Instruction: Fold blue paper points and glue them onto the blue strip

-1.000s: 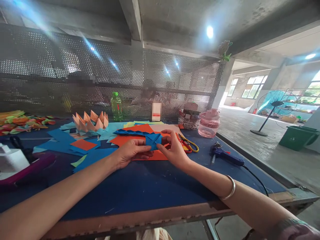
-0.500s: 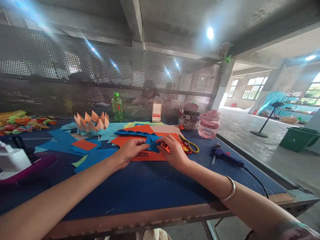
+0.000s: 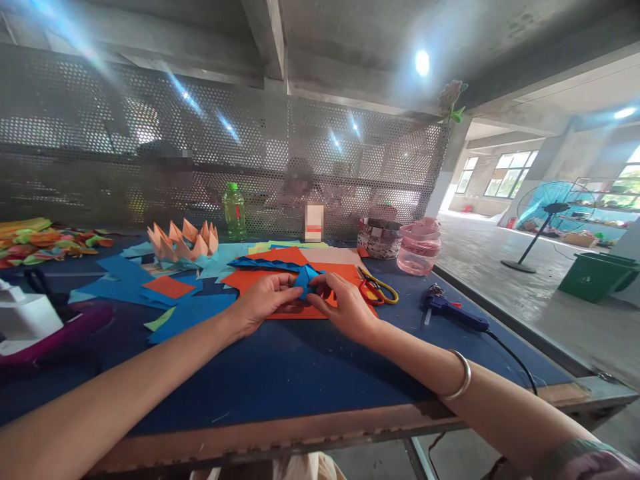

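Folded blue paper half hidden between the hands, its inner folds too covered to make out.

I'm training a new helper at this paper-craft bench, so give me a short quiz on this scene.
1. What do the left hand and right hand hold between them?
2. True or false: the hot glue gun lies to the right of the scissors.
3. Fill in the colour: the paper sheet under both hands is ____.

Key:
1. A folded blue paper
2. True
3. Orange
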Tool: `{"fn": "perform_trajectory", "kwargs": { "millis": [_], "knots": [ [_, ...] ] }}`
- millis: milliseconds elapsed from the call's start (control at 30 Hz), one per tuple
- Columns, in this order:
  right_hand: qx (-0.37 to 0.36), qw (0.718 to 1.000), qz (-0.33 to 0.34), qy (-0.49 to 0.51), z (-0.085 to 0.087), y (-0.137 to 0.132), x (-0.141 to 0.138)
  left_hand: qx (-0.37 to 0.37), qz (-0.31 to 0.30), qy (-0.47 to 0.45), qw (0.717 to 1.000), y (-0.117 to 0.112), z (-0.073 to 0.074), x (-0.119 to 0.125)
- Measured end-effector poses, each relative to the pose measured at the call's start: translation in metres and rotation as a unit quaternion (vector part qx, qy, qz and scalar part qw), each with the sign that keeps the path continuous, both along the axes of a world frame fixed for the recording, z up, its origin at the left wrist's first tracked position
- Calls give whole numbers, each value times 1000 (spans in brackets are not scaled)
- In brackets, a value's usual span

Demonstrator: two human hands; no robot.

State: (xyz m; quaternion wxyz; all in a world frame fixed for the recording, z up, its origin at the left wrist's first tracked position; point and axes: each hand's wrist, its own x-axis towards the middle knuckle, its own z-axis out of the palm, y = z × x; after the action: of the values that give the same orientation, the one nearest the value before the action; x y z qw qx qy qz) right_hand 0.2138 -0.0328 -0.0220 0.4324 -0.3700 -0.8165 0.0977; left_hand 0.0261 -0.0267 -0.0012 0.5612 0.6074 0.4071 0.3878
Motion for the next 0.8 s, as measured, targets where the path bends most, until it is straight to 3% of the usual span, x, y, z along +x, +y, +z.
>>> {"fn": "perform_trajectory", "kwargs": {
  "millis": [367,533,800],
  "knots": [
    [-40,998,7,41,2,-2,-2,-29,-25,6,999,-3,-3,3],
    [-20,999,3,51,1,-1,-2,-64,-26,-34,997,0,-6,1],
    [34,999,3,33,1,-2,0,-108,13,-38,993,-6,1,5]
  ]
}}
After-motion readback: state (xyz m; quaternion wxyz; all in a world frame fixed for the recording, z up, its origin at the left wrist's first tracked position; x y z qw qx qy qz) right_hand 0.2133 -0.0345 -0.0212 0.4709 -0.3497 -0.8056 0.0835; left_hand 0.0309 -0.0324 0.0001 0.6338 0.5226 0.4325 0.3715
